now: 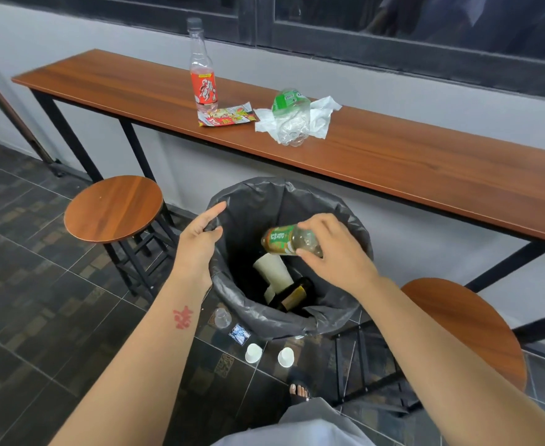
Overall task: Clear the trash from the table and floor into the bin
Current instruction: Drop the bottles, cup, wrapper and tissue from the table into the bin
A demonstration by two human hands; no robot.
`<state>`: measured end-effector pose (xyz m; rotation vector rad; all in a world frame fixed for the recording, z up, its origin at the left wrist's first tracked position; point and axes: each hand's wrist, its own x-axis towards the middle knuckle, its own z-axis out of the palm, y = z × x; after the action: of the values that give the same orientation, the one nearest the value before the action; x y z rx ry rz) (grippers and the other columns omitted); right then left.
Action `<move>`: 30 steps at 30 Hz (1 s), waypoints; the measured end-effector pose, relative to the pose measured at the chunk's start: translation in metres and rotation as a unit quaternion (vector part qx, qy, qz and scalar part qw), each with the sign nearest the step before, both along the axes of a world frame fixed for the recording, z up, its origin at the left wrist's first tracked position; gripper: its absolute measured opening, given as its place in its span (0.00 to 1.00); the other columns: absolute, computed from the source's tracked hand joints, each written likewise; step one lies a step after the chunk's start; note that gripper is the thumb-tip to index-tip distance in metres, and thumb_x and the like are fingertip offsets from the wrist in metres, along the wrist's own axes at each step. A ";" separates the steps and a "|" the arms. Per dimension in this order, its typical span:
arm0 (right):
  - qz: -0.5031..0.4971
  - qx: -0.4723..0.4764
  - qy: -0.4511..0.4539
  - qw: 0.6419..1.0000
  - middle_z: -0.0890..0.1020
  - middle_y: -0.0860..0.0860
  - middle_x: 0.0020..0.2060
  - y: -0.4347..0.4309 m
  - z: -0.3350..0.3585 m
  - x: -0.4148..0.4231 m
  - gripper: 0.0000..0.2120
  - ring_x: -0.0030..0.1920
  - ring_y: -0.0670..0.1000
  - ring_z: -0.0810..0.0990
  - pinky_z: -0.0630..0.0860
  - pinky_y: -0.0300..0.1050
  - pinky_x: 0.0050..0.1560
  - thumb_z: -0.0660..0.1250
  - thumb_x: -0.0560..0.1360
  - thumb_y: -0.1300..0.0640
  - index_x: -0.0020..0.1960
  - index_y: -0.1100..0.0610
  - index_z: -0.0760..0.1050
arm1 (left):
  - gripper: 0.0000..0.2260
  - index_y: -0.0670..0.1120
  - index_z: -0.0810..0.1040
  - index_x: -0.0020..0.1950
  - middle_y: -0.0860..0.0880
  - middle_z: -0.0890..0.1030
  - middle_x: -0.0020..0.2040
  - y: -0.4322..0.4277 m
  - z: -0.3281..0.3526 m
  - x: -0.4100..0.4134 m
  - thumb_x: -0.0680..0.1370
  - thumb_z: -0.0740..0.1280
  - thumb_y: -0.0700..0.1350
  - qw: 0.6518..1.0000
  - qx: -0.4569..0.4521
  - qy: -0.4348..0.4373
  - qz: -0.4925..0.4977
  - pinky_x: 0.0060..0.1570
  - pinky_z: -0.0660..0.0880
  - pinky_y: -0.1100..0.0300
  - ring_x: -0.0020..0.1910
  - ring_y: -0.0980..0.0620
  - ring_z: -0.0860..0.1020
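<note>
A bin lined with a black bag stands on the floor under the table. My left hand grips the bag's left rim. My right hand holds a green-labelled bottle sideways over the bin's opening. Inside the bin lie a white cup and a dark bottle. On the table stand a red-labelled bottle, a snack wrapper, crumpled tissue and a crushed clear bottle. On the floor lie two white cups, a clear cup and a blue wrapper.
A round wooden stool stands left of the bin and another stool to its right. My sandalled foot is near the cups on the dark tiled floor. A grey wall with dark windows runs behind the table.
</note>
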<state>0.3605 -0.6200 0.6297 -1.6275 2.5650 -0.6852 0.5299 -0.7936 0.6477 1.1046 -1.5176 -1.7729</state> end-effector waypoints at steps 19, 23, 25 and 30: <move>-0.017 -0.084 0.121 0.989 0.63 0.52 0.76 -0.078 0.012 -0.063 0.26 0.77 0.54 0.59 0.56 0.53 0.76 0.63 0.78 0.44 0.73 0.53 0.68 | 0.21 0.59 0.81 0.63 0.54 0.71 0.74 -0.038 0.005 -0.028 0.82 0.62 0.35 0.997 0.032 -0.019 0.062 0.70 0.64 0.50 0.76 0.49 0.64; -0.100 -0.126 0.123 0.979 0.61 0.55 0.76 -0.120 0.036 -0.092 0.29 0.75 0.58 0.59 0.58 0.54 0.74 0.63 0.77 0.42 0.74 0.53 0.64 | 0.21 0.58 0.81 0.64 0.53 0.72 0.73 -0.044 0.009 -0.038 0.82 0.61 0.34 0.997 0.046 -0.010 0.065 0.66 0.67 0.54 0.74 0.50 0.66; -0.137 -0.111 0.104 0.979 0.57 0.57 0.77 -0.142 0.043 -0.103 0.33 0.75 0.61 0.59 0.59 0.56 0.73 0.63 0.76 0.39 0.76 0.50 0.59 | 0.21 0.58 0.82 0.63 0.53 0.74 0.71 -0.048 0.009 -0.041 0.82 0.61 0.34 0.996 0.058 0.001 0.063 0.64 0.70 0.55 0.72 0.50 0.69; -0.160 -0.071 0.048 0.983 0.52 0.59 0.78 -0.178 0.044 -0.118 0.34 0.72 0.64 0.64 0.67 0.55 0.68 0.65 0.75 0.39 0.77 0.42 0.56 | 0.21 0.55 0.82 0.63 0.60 0.77 0.60 -0.052 0.014 -0.048 0.82 0.61 0.32 0.994 0.057 0.010 0.089 0.44 0.76 0.70 0.58 0.60 0.75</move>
<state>0.2428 -0.7983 0.6741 -1.3206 2.9487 -0.8460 0.4824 -0.8459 0.6620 1.2322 -1.2767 -1.7591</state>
